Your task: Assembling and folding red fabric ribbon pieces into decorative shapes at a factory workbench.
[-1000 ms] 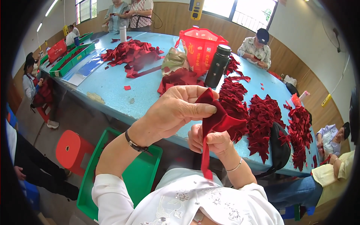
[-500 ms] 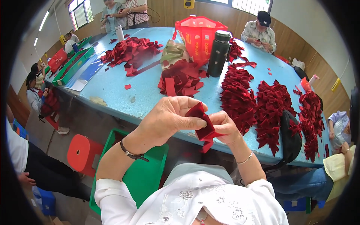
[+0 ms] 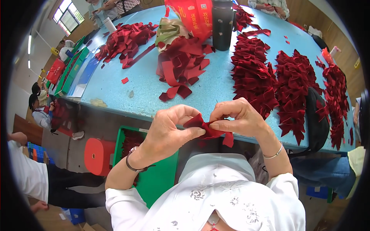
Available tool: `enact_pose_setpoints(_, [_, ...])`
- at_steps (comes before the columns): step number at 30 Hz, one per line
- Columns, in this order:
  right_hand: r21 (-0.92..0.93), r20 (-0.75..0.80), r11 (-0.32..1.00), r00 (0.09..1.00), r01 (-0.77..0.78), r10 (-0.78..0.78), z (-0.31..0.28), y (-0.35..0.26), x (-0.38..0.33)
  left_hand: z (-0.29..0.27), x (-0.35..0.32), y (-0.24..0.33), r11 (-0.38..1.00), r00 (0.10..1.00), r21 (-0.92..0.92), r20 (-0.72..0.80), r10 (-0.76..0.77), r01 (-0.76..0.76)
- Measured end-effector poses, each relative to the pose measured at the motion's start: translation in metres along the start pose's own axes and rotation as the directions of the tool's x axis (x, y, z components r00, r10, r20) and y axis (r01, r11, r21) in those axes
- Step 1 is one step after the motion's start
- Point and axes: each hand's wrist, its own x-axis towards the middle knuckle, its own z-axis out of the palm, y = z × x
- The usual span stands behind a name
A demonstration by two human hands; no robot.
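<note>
Both hands pinch one dark red velvet ribbon piece (image 3: 208, 129) folded into a bow shape, held in front of my chest just below the near edge of the blue table (image 3: 146, 88). My left hand (image 3: 169, 133) grips its left loop between thumb and fingers. My right hand (image 3: 239, 117) presses the fold from the right, and a short ribbon tail hangs under it. On the table, a loose heap of red ribbon strips (image 3: 183, 65) lies straight ahead, and rows of finished red bows (image 3: 254, 75) lie to the right.
A black bottle (image 3: 222, 25) and a red basket (image 3: 190, 15) stand at the table's far side. Another red ribbon heap (image 3: 125, 40) lies far left. A green crate (image 3: 154, 175) and a red stool (image 3: 98, 156) sit on the floor. Other people sit around.
The ribbon hung long from my hands a second ago; now it is folded short into a bow between both hands. My view has tipped down toward the table's near edge.
</note>
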Motion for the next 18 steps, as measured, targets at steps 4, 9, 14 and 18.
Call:
enact_pose_setpoints(4, [-0.030,-0.066,0.999,0.997,-0.043,0.041,-0.002,0.003,-0.003,0.004,0.012,-0.014,0.998,1.000,-0.061,-0.009,0.008,-0.008])
enact_pose_setpoints(9, [-0.127,-0.082,0.992,0.996,0.014,-0.024,-0.013,0.009,-0.006,0.009,0.022,-0.010,1.000,0.999,0.008,0.035,-0.013,0.013])
enact_pose_setpoints(14, [-0.177,-0.126,0.984,0.990,0.033,-0.056,-0.018,0.008,-0.009,0.016,0.037,-0.022,0.969,0.969,0.013,-0.001,0.249,-0.249])
enact_pose_setpoints(18, [-0.166,-0.141,0.986,0.989,0.011,-0.034,-0.021,0.010,-0.010,0.018,0.046,-0.029,0.971,0.991,-0.200,-0.011,0.131,-0.130])
